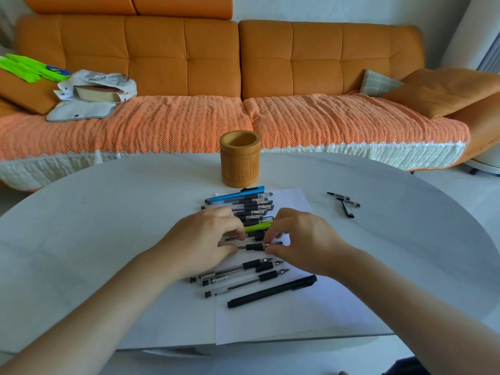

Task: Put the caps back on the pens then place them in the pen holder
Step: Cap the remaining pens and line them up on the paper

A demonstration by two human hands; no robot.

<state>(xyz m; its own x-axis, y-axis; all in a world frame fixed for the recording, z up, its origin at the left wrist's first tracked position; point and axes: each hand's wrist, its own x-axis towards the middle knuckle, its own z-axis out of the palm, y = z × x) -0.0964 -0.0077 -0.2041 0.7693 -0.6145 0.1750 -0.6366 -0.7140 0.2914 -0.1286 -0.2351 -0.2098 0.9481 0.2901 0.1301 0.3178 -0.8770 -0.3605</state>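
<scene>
Pinched above the middle of the white paper sheet [270, 320]: one clear gel pen with a black rubber grip [255, 246], held level by the left hand [200, 239] on its barrel with curled fingers, and by the right hand [305, 239] at its tip end, fingers [273, 250] narrow, probably round a small cap, though too hidden to say surely. Standing at 12 o'clock on the white round table [108, 226], well apart and open on top: the carved bamboo pen holder [240, 158]. Lying at 6 o'clock, just beside the hands: three clear pens with bare tips [267, 275]. Waiting at 2 o'clock: a few loose black caps [347, 203]. Possible troubles from here: pushing the cap on crooked and so bending the fine tip or inking the fingers; stopping before full seating, then losing the cap inside the holder; brushing the bare-tipped pens with a wrist and rolling them off the paper, marking the table.
</scene>
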